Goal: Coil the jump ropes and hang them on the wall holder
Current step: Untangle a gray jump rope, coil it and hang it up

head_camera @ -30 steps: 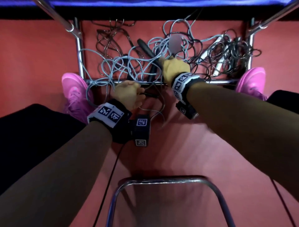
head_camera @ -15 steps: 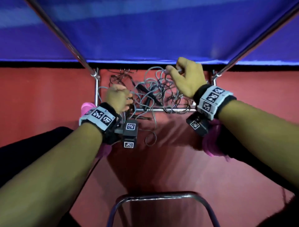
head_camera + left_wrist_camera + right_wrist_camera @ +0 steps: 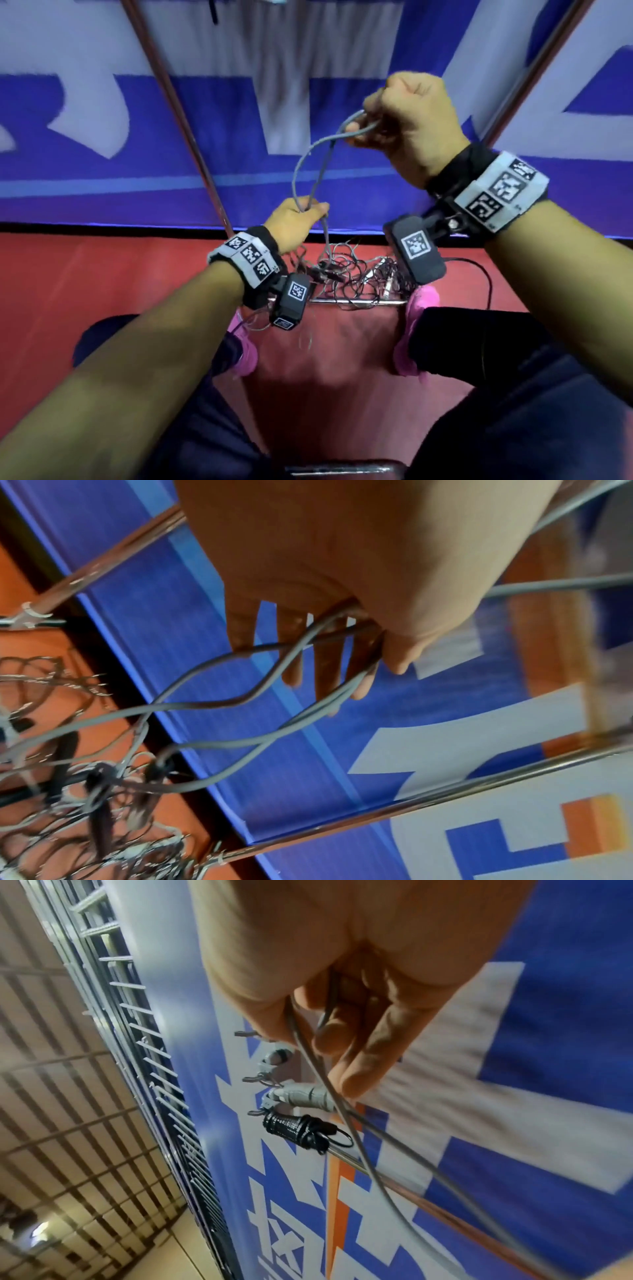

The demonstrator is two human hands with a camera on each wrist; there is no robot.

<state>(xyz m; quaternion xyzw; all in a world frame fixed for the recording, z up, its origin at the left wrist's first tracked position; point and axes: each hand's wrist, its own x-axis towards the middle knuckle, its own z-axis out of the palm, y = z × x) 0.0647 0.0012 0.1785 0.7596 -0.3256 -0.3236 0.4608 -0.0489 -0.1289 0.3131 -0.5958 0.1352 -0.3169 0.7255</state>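
Observation:
A grey jump rope (image 3: 310,164) runs doubled between my two hands. My right hand (image 3: 404,120) is raised in front of the blue banner and grips the rope's bend (image 3: 308,1042) in curled fingers. My left hand (image 3: 296,222) is lower and holds the strands (image 3: 308,639), which trail down to a tangle of grey and black ropes (image 3: 346,274) on the red floor. In the right wrist view, hooks (image 3: 255,1080) on the wall carry a coiled grey rope (image 3: 304,1095) and a coiled black rope (image 3: 294,1127).
Chrome poles (image 3: 178,113) slant up in front of the blue and white banner (image 3: 102,102). A low chrome bar (image 3: 356,302) lies across the floor by my pink shoes (image 3: 419,305). A chrome chair edge (image 3: 342,468) sits at the bottom. A black cable (image 3: 486,277) lies at the right.
Both hands rose from the tangle on the floor, the right one highest, pulling the grey rope up with them. The view tilted up toward the banner.

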